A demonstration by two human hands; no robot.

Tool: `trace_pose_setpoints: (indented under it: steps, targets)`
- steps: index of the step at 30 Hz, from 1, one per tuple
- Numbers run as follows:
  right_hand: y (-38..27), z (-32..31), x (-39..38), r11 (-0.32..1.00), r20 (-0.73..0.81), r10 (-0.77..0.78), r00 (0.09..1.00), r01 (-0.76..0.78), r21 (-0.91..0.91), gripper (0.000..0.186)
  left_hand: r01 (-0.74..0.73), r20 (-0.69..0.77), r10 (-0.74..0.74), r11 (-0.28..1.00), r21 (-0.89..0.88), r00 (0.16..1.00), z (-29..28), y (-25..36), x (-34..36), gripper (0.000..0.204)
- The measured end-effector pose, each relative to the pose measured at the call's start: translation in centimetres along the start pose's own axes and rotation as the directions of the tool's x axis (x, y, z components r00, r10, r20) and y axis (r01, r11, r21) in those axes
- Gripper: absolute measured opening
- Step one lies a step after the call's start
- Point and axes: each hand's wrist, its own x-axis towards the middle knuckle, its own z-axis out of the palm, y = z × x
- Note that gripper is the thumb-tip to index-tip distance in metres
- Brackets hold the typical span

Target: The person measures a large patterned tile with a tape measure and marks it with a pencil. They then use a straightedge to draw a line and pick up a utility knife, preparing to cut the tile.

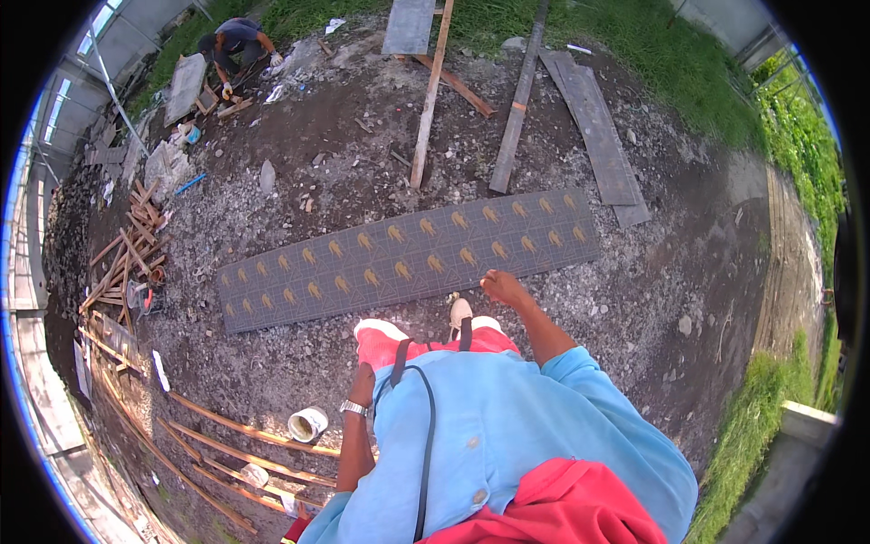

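A long dark panel [408, 258] with rows of yellow printed figures lies on the gravel before my feet. My right hand [500, 286] hangs over its near edge with fingers curled; whether anything is inside I cannot make out. My left hand [362, 385] is low beside my blue clothing [507, 408], near my waist and below a metal watch; its fingers are hidden. Pink-and-white footwear [376, 334] shows beneath me, with a pale object I cannot identify between. Dark straps run down over my clothing.
A co-worker [237, 41] bends over wood scraps at the upper left. Loose boards [589, 127] and planks [435, 91] lie beyond the panel. A woodpile [131, 245], long battens [245, 440] and a white bucket [307, 423] are on the left; grass and walls border the ground.
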Motion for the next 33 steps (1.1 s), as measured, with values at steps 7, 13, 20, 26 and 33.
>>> trace_pose_setpoints:
  steps: [7, 13, 20, 26, 33]
  targets:
    - [-9.7, 0.9, 6.8, 0.997, 0.128, -0.044, 0.991, 0.036, 0.061, 0.038, -0.394, -0.089, 0.404, 0.912, 0.112, 0.91, -4.6, 8.9, 8.1, 0.019]
    - [-21.1, 10.5, 17.2, 0.92, 0.357, -0.373, 0.856, 0.391, 0.022, 0.047, -0.393, -0.057, 0.391, 0.919, -0.04, 0.919, -9.2, 14.9, 17.9, 0.024]
    - [-22.6, 7.3, 38.4, 0.779, 0.619, -0.541, 0.57, 0.618, 0.112, 0.034, -0.361, -0.185, 0.334, 0.923, -0.136, 0.924, -16.1, 14.3, 37.9, 0.041]
    - [-31.1, 9.9, 59.8, 0.993, 0.665, -0.101, 0.74, 0.118, 0.02, 0.034, -0.55, -0.192, 0.517, 0.804, -0.224, 0.834, -31.3, 13.5, 63.1, 0.042]
    - [-42.8, 8.4, 74.9, 0.984, 0.77, 0.017, 0.638, 0.126, -0.126, 0.035, -0.486, -0.129, 0.47, 0.826, -0.284, 0.873, -45.6, 12.0, 77.2, 0.042]
